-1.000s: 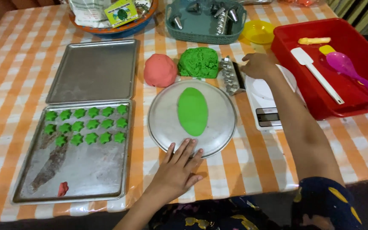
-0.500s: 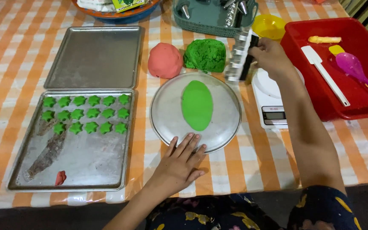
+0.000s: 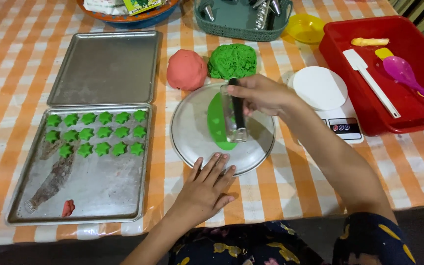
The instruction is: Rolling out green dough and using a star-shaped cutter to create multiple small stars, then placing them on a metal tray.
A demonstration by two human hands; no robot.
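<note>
The right hand [image 3: 261, 93] grips what looks like a metal dough tool with a black handle [image 3: 235, 115], held directly over the flattened oval of green dough [image 3: 217, 122], whose long axis runs away from the person. That dough lies on the round metal plate [image 3: 192, 132] near the table's front edge; the left hand [image 3: 207, 189] rests open, fingertips on the plate's near rim

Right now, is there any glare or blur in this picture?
Head view: mostly sharp; soft glare on the round plate and lower tray; the right hand and its metal cutter look slightly soft; the left hand casts a faint shadow.
</note>
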